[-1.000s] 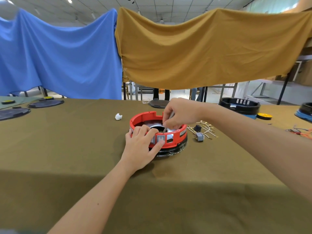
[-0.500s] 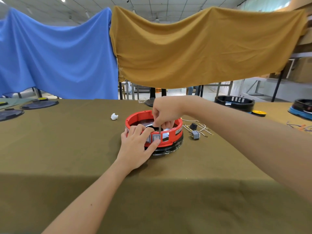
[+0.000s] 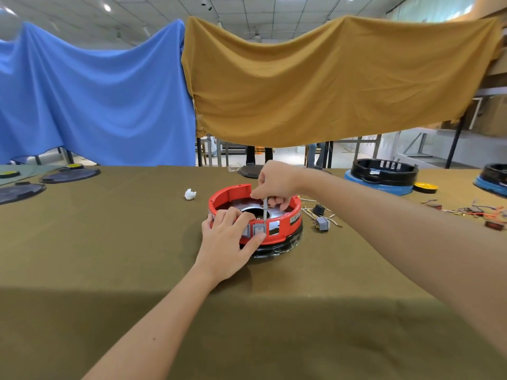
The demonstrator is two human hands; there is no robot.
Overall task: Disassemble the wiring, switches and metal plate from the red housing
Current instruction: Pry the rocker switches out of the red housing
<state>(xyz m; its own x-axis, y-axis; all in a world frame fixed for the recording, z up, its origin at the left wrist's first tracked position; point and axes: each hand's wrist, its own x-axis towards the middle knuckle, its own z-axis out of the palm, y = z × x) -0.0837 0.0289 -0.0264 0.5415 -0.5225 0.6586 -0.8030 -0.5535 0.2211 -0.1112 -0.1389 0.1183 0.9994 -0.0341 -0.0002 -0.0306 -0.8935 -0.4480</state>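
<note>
The round red housing [image 3: 288,222] sits on a black base in the middle of the olive table. A shiny metal plate [image 3: 275,212] lies inside it. A grey switch [image 3: 259,229] sits in the housing's front wall. My left hand [image 3: 229,242] grips the front rim, thumb under that switch. My right hand [image 3: 274,185] is above the housing and holds a thin grey tool [image 3: 265,209] upright, its tip down behind the switch. Removed switches and wires [image 3: 319,218] lie just right of the housing.
A small white piece [image 3: 189,194] lies left of the housing. Black lids [image 3: 70,175] sit at the far left. Black-and-blue housings [image 3: 381,175] and loose red wiring [image 3: 477,212] are at the right. Blue and mustard cloths hang behind the table.
My right hand has risen above the housing and now holds the thin tool upright over the front switch. My left hand has kept its grip on the rim.
</note>
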